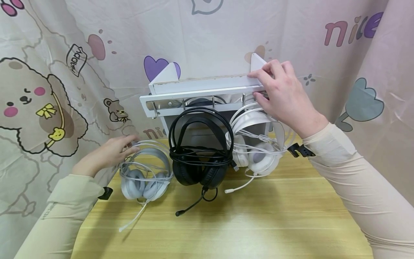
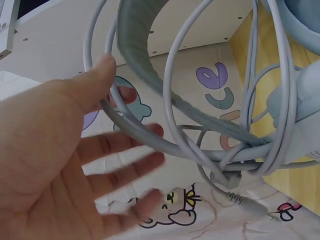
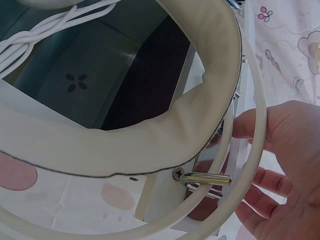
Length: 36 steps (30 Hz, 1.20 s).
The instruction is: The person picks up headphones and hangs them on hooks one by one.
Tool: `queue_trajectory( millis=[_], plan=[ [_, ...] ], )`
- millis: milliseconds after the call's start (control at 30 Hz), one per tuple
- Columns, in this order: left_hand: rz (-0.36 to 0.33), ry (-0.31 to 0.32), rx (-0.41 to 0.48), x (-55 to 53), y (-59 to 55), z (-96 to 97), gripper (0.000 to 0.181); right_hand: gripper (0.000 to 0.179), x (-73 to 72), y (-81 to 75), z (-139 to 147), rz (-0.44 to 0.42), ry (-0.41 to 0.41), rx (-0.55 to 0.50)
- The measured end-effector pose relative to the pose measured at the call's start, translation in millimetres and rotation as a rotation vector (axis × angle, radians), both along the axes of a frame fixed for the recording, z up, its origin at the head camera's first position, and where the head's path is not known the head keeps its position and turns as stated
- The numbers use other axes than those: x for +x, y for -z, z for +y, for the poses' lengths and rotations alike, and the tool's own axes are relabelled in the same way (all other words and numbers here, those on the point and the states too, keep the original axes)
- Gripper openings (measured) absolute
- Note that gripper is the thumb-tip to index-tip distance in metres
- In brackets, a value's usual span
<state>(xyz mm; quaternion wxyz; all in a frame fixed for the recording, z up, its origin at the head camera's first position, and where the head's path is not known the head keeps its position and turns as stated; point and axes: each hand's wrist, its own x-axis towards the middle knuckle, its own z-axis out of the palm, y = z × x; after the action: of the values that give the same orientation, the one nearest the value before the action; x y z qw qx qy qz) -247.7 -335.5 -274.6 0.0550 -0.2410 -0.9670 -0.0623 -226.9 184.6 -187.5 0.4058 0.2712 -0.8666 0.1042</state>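
My left hand holds the top of a light-grey headset with a wrapped cable. In the left wrist view, its outer headband tubes pass between thumb and index finger; the other fingers spread loosely. My right hand grips the right end of a white hook rack, fingers over the top and thumb at the front rail. From the rack hang a black headset, in the middle, and a white headset, below my right hand. A metal hook carries the white headset's outer tubes.
The rack's leftmost hook holds nothing. Microphone booms from the headsets reach out over the wooden table. A printed curtain hangs behind the rack and along both sides.
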Motion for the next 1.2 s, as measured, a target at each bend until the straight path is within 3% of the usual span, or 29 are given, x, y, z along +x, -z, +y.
queue_trajectory(
  millis=[200, 433, 700, 1200],
  plan=[
    [0.009, 0.008, 0.005, 0.8, -3.2, -0.3, 0.032, 0.042, 0.2, 0.7, 0.3, -0.006, -0.003, -0.003],
    [0.021, -0.004, 0.019, 4.3, -3.4, 2.2, 0.016, 0.042, -0.2, 1.5, 0.3, -0.010, -0.013, -0.008],
    [-0.010, 0.032, 0.074, 10.7, -10.2, 4.5, 0.038, 0.042, -0.3, 1.2, 0.3, -0.012, -0.020, -0.018],
    [-0.015, 0.029, 0.053, 13.4, -20.0, 11.2, 0.035, 0.042, -0.3, -0.8, 0.1, -0.002, -0.015, -0.009]
  ],
)
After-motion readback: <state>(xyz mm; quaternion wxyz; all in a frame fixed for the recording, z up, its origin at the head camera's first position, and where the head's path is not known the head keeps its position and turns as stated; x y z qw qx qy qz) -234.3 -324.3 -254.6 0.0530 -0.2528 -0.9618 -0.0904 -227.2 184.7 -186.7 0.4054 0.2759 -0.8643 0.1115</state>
